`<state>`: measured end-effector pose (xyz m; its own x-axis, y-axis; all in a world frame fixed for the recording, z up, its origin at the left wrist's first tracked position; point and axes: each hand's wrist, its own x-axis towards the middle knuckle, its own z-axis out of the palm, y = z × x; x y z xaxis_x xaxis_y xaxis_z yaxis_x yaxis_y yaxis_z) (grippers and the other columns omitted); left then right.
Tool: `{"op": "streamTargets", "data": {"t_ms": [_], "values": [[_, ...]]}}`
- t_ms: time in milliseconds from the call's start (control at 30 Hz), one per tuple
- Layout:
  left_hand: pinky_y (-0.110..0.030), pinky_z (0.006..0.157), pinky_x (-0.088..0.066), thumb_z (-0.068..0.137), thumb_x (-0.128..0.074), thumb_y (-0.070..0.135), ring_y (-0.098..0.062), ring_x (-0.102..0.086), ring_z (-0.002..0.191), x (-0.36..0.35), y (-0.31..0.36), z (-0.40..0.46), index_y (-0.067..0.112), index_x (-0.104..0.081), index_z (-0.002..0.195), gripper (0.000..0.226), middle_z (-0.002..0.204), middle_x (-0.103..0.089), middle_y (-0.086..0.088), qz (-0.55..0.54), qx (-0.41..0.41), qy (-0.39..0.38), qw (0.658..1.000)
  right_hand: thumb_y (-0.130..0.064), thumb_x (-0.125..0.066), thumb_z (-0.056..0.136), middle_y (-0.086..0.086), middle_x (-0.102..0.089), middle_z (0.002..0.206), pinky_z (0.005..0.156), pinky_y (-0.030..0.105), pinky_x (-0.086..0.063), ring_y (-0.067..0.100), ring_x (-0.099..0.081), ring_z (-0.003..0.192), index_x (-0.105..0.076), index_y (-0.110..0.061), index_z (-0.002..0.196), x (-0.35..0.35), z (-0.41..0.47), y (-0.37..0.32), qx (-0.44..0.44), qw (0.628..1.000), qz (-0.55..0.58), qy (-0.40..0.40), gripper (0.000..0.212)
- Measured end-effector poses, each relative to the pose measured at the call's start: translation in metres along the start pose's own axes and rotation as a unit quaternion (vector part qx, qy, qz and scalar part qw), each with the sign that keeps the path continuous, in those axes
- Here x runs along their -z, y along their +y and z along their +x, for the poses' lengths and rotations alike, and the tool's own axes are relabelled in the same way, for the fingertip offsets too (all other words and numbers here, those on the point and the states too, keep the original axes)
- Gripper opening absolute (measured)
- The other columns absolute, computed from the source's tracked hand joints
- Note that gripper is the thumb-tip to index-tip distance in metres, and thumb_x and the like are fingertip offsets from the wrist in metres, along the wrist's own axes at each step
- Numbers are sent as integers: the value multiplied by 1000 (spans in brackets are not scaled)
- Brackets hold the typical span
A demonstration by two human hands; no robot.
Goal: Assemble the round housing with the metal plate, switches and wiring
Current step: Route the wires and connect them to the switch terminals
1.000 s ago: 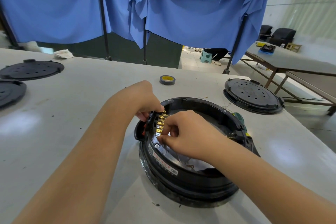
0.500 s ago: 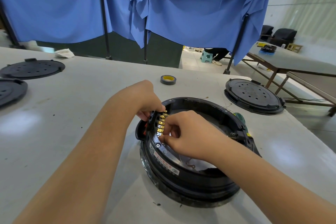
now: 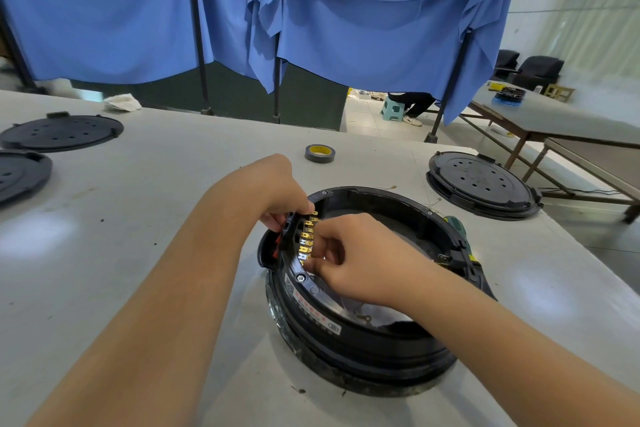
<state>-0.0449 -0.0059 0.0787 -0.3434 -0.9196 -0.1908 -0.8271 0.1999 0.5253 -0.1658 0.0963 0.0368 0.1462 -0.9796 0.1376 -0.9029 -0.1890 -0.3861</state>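
Observation:
A black round housing lies on the white table, open side up. On its left wall sits a black switch block with a row of gold terminals facing inward. My left hand grips that block from outside the rim, fingers curled over its top. My right hand reaches inside the housing and pinches at the lower terminals. A curved metal plate shows under my right hand. Another small terminal part sits on the right inner wall. Whatever my right fingers pinch is hidden.
A roll of grey tape with a yellow core lies beyond the housing. A black round cover rests at the right, two more at the far left. A green tool peeks out behind the housing. Blue curtains hang behind.
Both hands have stayed at the switch block. My right fingers have shifted slightly along the row of terminals.

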Motion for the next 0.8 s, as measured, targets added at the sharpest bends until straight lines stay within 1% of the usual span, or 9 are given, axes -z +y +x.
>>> {"op": "streamTargets", "data": {"t_ms": [233, 367, 433, 500, 533, 667, 733, 767, 800], "values": [[-22, 47, -53, 86, -72, 27, -13, -60, 37, 0, -1, 3, 5, -60, 78, 26, 56, -63, -8, -5, 2, 1, 1000, -25, -66, 82, -8, -53, 60, 53, 22, -35, 5, -48, 57, -54, -25, 67, -1, 0, 0, 10, 1000, -4, -1, 19], [-19, 39, -49, 85, -72, 29, -11, -59, 33, -2, -2, 2, 6, -59, 76, 28, 36, -58, -1, -14, 6, 6, 1000, -25, -65, 82, -8, -55, 60, 54, 22, -34, 5, -50, 58, -57, -22, 70, -2, 1, 1, 13, 1000, -6, 0, 14], [-20, 40, -49, 84, -72, 32, -13, -61, 36, -3, -4, 1, 7, -59, 75, 30, 40, -61, -2, -15, 8, 14, 1000, -25, -65, 82, -8, -54, 59, 53, 22, -34, 5, -50, 58, -58, -21, 70, -2, 1, 2, 15, 1000, -4, 3, 14], [-25, 50, -55, 84, -72, 37, -17, -66, 46, -4, -6, -1, 6, -58, 76, 35, 53, -65, -6, 4, 6, 29, 1000, -25, -65, 82, -8, -54, 59, 53, 22, -35, 5, -49, 58, -58, -19, 70, -1, 1, 2, 17, 1000, -1, 7, 15], [-26, 53, -57, 84, -71, 40, -19, -67, 49, -4, -7, -2, 6, -57, 76, 38, 56, -64, -8, 16, 6, 39, 999, -25, -65, 82, -7, -55, 59, 53, 23, -36, 6, -50, 58, -59, -19, 70, -1, 2, 1, 18, 1000, 0, 8, 14], [-21, 41, -51, 82, -68, 51, -13, -59, 35, -4, -12, -16, 7, -57, 72, 46, 36, -56, -1, 63, 1, 43, 997, -24, -65, 82, -7, -55, 59, 53, 22, -36, 6, -51, 57, -59, -21, 69, -1, 2, 1, 17, 1000, 4, 2, 15], [-21, 43, -52, 83, -63, 57, -13, -59, 37, -8, -15, -22, 7, -59, 71, 52, 37, -57, -1, 95, -7, 33, 995, -25, -66, 82, -8, -54, 57, 51, 21, -33, 5, -50, 55, -54, -26, 65, -1, 2, 0, 19, 1000, 1, -1, 21], [-20, 44, -51, 85, -60, 58, -13, -58, 37, -11, -17, -24, 7, -60, 73, 53, 37, -57, 0, 109, -15, 30, 993, -25, -66, 82, -8, -53, 56, 51, 21, -32, 5, -49, 54, -50, -28, 62, 0, 3, 0, 21, 1000, -2, 2, 26], [-20, 44, -48, 87, -56, 57, -12, -57, 39, -14, -18, -26, 6, -61, 81, 51, 38, -58, 1, 122, -28, 34, 992, -26, -67, 83, -8, -51, 55, 50, 21, -32, 5, -48, 53, -47, -29, 60, 0, 3, -1, 22, 1000, -5, 5, 30]]}}
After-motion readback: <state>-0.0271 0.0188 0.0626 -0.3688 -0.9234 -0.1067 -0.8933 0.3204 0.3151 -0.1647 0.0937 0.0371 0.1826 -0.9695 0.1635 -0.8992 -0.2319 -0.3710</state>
